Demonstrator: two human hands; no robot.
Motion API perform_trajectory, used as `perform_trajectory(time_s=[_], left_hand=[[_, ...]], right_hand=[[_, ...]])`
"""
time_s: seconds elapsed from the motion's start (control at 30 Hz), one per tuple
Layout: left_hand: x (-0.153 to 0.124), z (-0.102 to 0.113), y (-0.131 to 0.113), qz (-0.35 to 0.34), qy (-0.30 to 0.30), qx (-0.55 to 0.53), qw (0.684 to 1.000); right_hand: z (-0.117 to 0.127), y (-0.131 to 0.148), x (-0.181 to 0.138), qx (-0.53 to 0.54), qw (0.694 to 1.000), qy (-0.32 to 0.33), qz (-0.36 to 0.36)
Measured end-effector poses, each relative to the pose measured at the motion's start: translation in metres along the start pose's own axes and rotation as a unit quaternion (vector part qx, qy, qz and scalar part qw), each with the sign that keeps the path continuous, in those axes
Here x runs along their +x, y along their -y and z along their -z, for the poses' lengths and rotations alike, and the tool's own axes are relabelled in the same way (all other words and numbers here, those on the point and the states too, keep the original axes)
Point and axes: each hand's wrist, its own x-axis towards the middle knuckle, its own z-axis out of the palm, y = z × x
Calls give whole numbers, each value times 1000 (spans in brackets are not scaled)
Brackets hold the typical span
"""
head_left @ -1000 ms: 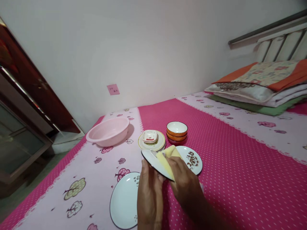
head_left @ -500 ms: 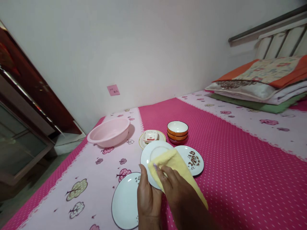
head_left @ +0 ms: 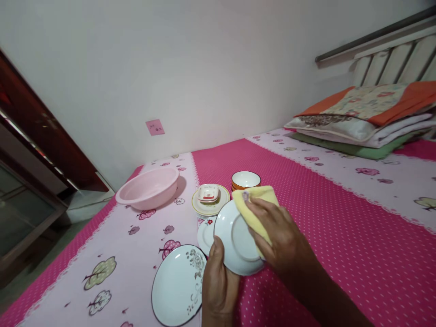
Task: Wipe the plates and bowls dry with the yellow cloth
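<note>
My left hand (head_left: 220, 281) grips the lower left edge of a white plate (head_left: 231, 238) with a dark rim. The plate is tilted, with its underside and foot ring facing me. Closed on a yellow cloth (head_left: 267, 195), my right hand (head_left: 277, 227) presses it against the plate's upper right part. Partly behind the held plate lies a white plate with a red flower (head_left: 205, 238). To the left of my left hand, a dark-rimmed plate with grey flowers (head_left: 175, 286) lies face up on the bed.
A small square dish (head_left: 208, 193) sits on stacked yellow-rimmed plates (head_left: 223, 206). Stacked orange bowls (head_left: 245, 179) stand beyond the cloth. A pink basin (head_left: 148, 188) rests near the wall. Folded bedding and a pillow (head_left: 357, 118) lie at the right on the patterned bedsheet (head_left: 327, 218).
The white plate held earlier now lies on the bed. My left hand has taken the flowered plate from the right and turned it underside up. My right hand and the cloth have moved right.
</note>
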Motion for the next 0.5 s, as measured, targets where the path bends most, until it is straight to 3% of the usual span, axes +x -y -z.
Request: perform_trajectory(time_s=[0.17,0.3,0.43,0.5], left_hand=[[6,6,-10,-23,-31,-51,998],[10,7,-16,-59,-15,-51,997],[10,9,-14,-72,-44,-9,996],[10,11,-12,-62,-41,10,997]], right_hand=[[3,-12,-2,80,995,40,-40],[4,13,-4,154,984,80,-34],[-1,46,-7,211,965,155,1],[-6,56,-10,220,965,138,27]])
